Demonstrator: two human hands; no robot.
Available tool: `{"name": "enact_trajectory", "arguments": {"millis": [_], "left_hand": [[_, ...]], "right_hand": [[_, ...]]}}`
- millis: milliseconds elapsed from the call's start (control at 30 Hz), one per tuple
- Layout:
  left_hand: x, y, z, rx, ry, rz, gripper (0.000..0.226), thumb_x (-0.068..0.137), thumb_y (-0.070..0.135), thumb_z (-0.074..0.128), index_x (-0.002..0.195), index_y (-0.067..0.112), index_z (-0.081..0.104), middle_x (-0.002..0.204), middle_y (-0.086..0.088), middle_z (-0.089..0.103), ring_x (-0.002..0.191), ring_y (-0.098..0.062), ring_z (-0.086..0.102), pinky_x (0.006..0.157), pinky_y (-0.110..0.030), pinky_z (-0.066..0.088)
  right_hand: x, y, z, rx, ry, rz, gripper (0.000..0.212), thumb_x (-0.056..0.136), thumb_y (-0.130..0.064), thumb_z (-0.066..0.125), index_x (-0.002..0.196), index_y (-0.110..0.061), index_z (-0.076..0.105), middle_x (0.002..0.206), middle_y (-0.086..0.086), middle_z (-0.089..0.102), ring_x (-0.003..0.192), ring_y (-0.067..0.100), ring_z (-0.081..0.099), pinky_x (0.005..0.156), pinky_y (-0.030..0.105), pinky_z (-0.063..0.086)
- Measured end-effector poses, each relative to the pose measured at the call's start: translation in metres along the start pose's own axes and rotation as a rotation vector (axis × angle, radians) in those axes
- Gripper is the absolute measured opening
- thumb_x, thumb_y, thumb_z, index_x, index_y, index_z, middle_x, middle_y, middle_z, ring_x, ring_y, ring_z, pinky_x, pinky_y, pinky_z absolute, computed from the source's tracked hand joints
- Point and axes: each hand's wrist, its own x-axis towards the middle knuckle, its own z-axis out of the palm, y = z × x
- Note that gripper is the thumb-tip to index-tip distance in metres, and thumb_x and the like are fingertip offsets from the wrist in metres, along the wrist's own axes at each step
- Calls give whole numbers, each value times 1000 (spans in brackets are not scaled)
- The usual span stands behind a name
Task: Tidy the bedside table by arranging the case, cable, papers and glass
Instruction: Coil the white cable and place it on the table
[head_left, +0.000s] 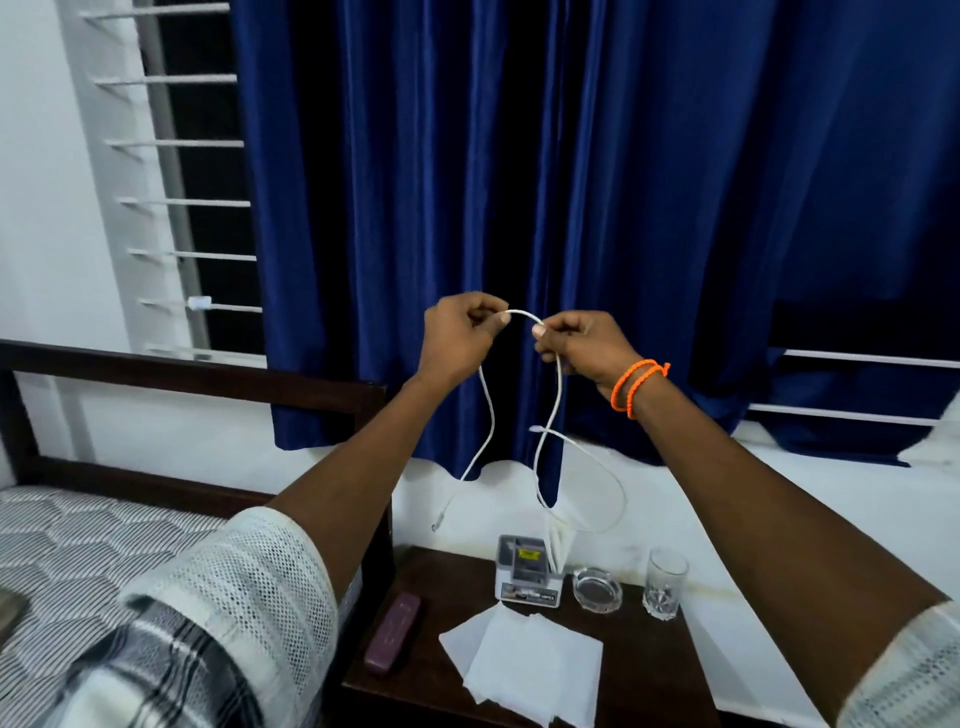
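Observation:
A white cable (558, 400) hangs in loops in front of the blue curtain, high above the bedside table (644, 670). My left hand (457, 335) pinches it at one side of a short arch and my right hand (582, 345) pinches the other side, hands close together. Both loose ends dangle down toward the table. On the dark wooden table lie a maroon case (392, 631) at the left edge, white papers (524, 662) spread in the middle, and an upright drinking glass (665, 582) at the back right.
A small grey and white box (524, 571) stands at the table's back with folded paper beside it. A glass ashtray (597, 590) sits between box and drinking glass. The bed (78, 545) with its dark headboard adjoins the table on the left.

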Motion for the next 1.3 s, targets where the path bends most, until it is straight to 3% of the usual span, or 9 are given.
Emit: {"name": "enact_trajectory", "arguments": {"millis": [100,200,333,500,733,833,1000,1167,1300], "left_hand": [[2,19,4,-122,-47,-62,17,91,24,76,106,15,78,84,1,76,70,-5,71,66,-16,57],[2,30,6,-293,-262,-282,22,95,29,72,107,11,77,87,-1,77,66,-1,68,56,-17,48],[-6,24,4,-305,-563,-400,24,100,27,64,113,10,74,94,-2,78,82,-9,73,65,-19,53],[1,17,8,-324,-377,-289,19,104,24,58,109,14,72,87,0,74,83,-12,70,87,-31,55],[18,37,15,-302,-321,-117,9,98,22,68,103,21,76,80,5,75,67,-3,68,69,-18,58],[16,36,17,-345,-341,-165,13,96,22,71,109,20,73,82,0,74,67,-4,68,70,-20,59],[1,20,8,-310,-558,-320,17,95,28,72,102,13,75,88,-2,76,78,-10,73,70,-21,58],[3,25,6,-385,-554,-333,17,99,27,66,102,13,74,84,0,75,78,-12,72,80,-31,61],[12,42,7,-433,-516,-309,19,101,29,64,98,16,76,75,1,71,70,-12,69,75,-29,61]], "right_hand": [[0,-11,-6,87,21,-23,9,95,-22,67,88,-17,69,75,2,71,60,7,66,57,22,53],[3,-18,-14,176,117,-33,11,97,-18,64,87,-15,67,72,2,67,57,9,65,55,23,55],[5,-20,-24,218,192,-6,13,97,-18,63,85,-17,65,75,3,66,60,11,65,56,25,56],[-3,-14,-31,106,100,-11,7,94,-26,68,89,-21,67,76,-1,69,66,10,66,62,26,51],[-8,-25,-34,154,-82,-80,5,90,-23,74,91,-19,72,71,-2,71,62,9,66,65,26,57],[-5,-28,-40,144,-35,-88,5,93,-19,70,89,-17,72,70,-3,67,59,7,63,63,23,57],[-2,-26,-55,145,84,-57,8,95,-20,67,88,-17,71,75,-2,66,67,9,65,59,22,56],[-5,-19,-55,95,-42,-25,6,94,-25,68,92,-20,69,81,-1,69,75,11,67,66,27,57],[-7,-23,-48,119,-118,-74,5,91,-22,72,94,-18,73,76,-4,68,68,10,66,68,25,59]]}}
